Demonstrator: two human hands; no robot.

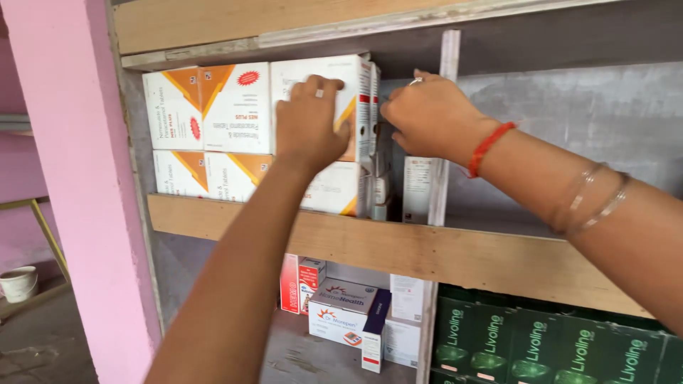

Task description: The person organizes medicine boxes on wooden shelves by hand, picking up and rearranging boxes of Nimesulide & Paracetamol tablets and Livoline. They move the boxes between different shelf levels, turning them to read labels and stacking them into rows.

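Note:
My left hand [311, 122] lies flat against the front of a white and orange medicine box [356, 85] in the top row on the wooden shelf [398, 250]. My right hand [427, 114] reaches in at that box's right side, fingers curled behind its edge, with a red thread and thin bangles on the wrist. More white and orange boxes [206, 107] stand stacked in two rows to the left. Whether either hand grips the box firmly is unclear.
A white vertical divider [440, 185] splits the shelf. Below, white and red boxes [341, 306] sit at the left and dark green boxes [541, 341] at the right. A pink wall [78, 178] borders the left, with a white bucket [18, 283] on the floor.

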